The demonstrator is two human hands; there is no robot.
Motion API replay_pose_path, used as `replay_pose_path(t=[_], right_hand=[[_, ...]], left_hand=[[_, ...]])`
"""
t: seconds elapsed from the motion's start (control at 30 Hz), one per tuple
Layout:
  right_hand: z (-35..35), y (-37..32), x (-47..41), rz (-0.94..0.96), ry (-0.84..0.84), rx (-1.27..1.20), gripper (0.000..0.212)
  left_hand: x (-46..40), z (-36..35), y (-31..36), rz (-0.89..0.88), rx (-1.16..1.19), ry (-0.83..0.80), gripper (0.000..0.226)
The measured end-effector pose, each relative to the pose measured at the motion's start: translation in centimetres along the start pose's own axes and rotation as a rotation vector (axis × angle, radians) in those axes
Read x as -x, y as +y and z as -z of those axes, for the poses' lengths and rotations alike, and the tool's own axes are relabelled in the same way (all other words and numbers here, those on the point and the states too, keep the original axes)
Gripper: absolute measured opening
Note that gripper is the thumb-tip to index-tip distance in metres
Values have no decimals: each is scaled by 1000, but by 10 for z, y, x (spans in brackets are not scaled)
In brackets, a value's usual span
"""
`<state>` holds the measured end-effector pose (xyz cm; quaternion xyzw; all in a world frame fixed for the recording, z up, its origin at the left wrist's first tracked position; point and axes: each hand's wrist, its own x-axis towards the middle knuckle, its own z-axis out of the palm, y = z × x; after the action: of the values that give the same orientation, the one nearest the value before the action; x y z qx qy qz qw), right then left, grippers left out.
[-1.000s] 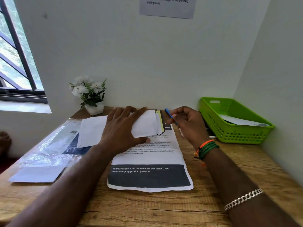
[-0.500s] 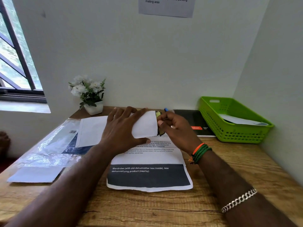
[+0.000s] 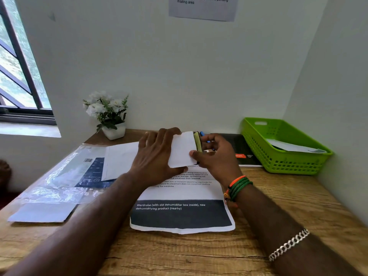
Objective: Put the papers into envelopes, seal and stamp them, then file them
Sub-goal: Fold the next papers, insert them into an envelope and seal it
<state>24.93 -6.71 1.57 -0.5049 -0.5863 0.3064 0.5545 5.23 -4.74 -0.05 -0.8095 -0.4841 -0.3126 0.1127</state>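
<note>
Pressing flat, your left hand [image 3: 157, 162] lies with straight fingers on the white envelope [image 3: 182, 149], so that grip is wide. Your right hand [image 3: 216, 156] pinches the envelope's right end, where a yellow-green strip [image 3: 197, 141] shows, with a blue pen [image 3: 203, 134] in its fingers. Under the envelope lies a printed paper [image 3: 182, 214] on the table [image 3: 278, 196]. At the far right, well apart, sits a green basket [image 3: 284, 162] with paper inside.
</note>
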Motion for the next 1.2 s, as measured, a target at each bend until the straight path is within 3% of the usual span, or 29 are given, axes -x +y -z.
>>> replay_pose_path(t=[0.17,0.37,0.43,0.6,0.73,0.87,0.97,1.07,1.2], right_hand=[[-3,-1,1,-19,44,7,26],[-3,-10,7,-122,-63,-139,3],[-2,-12,8,-110,-75,-147,11],[3,-20,5,-124,49,-422,38],[20,-32,-3,-110,217,-640,18],[37,-46,-5,236,505,-677,16],[34,-60,11,637,584,-318,12],[16,-60,29,912,438,11,7],[-7,-41,30,1030,143,277,8]], left_hand=[[-1,-2,-1,-9,-44,-27,77],[-3,-1,0,-1,-1,9,75],[-4,4,3,-15,51,72,75],[-5,14,11,-91,281,174,74],[-7,26,25,-69,479,343,47],[-6,37,39,-21,725,503,14],[-5,47,50,124,1048,436,15],[-4,52,49,219,1304,350,29],[0,54,39,274,1438,267,48]])
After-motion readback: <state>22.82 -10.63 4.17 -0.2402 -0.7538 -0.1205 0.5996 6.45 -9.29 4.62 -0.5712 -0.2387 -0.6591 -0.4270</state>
